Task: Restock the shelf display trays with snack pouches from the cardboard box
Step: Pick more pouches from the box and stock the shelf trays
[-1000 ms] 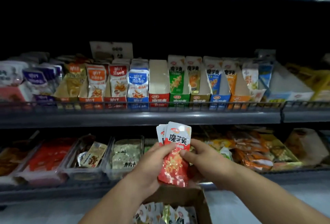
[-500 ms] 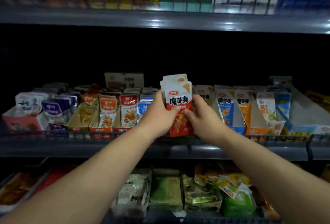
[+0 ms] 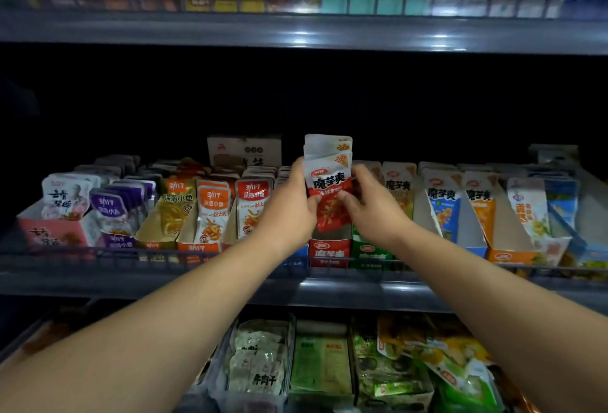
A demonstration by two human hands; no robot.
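Both hands grip one small stack of pouches point(image 3: 328, 182), red and white, held upright. Left hand point(image 3: 289, 212): thumb on the front, fingers curled behind. Right hand point(image 3: 373, 212): thumb on the front, fingers round the far edge. The stack's lower end sits at the mouth of the red tray point(image 3: 329, 249) on the middle shelf point(image 3: 329, 291), just beside the green tray point(image 3: 370, 251). Whether it touches the tray floor is hidden.
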